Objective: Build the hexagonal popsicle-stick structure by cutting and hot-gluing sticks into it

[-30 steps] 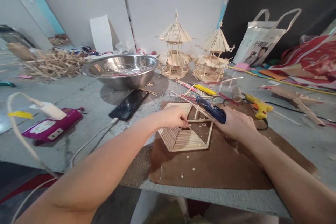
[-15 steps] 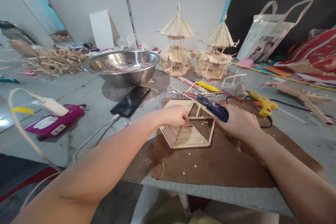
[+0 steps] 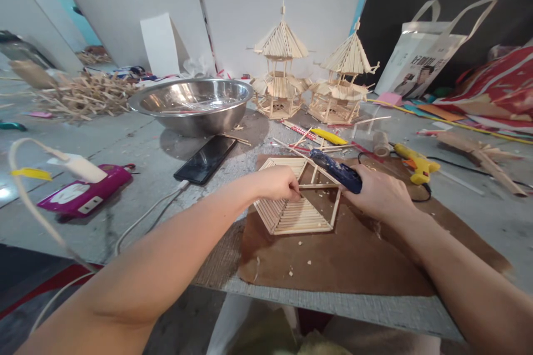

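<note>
A flat hexagonal frame of thin wooden sticks [image 3: 302,222] lies on a brown mat [image 3: 358,266]; close-set sticks fill some of its triangles, while others show the mat. At its middle, my left hand [image 3: 281,182] is closed in a pinch with the fingertips down against the sticks. Whatever those fingers pinch is too small to make out. My right hand [image 3: 381,191] is wrapped round a dark blue hand tool [image 3: 337,171], whose far end points left over the frame's back corner. The tool's exact kind does not show clearly.
Two stick pagoda models [image 3: 281,75] stand behind, beside a steel basin [image 3: 195,105]. A yellow glue gun [image 3: 416,163] lies right, and a yellow cutter [image 3: 328,136] lies behind the frame. A phone [image 3: 206,160] and purple power strip [image 3: 85,191] with cables lie left.
Both hands and the hexagonal frame hold nearly the same places. The camera view has shifted very slightly.
</note>
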The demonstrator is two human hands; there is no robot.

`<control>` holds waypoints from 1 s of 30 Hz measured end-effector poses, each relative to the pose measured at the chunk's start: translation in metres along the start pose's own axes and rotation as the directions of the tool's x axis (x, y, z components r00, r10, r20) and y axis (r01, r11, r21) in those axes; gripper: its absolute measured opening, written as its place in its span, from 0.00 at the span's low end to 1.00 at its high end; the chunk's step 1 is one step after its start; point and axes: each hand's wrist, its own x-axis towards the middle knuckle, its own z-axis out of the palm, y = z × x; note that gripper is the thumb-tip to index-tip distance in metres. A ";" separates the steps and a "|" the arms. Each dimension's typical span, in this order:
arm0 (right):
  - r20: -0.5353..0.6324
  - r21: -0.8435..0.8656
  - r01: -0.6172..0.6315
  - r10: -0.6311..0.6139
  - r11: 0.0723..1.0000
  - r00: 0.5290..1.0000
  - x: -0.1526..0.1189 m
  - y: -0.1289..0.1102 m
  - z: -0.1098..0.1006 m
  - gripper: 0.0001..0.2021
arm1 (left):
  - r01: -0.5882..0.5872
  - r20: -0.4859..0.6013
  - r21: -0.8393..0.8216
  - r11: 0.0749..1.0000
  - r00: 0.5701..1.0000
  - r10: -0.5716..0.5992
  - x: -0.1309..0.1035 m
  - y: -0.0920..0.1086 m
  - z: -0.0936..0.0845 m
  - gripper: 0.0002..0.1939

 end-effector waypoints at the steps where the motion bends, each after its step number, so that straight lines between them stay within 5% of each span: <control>1: -0.001 0.002 0.003 -0.003 1.000 1.000 0.000 0.000 0.000 0.21 | 0.012 -0.006 0.005 1.000 1.000 -0.012 0.000 0.000 0.000 0.08; 30: 0.024 -0.006 0.006 -0.006 1.000 1.000 -0.001 -0.001 -0.002 0.21 | 0.063 0.048 0.023 0.998 0.997 -0.064 0.000 -0.002 -0.002 0.13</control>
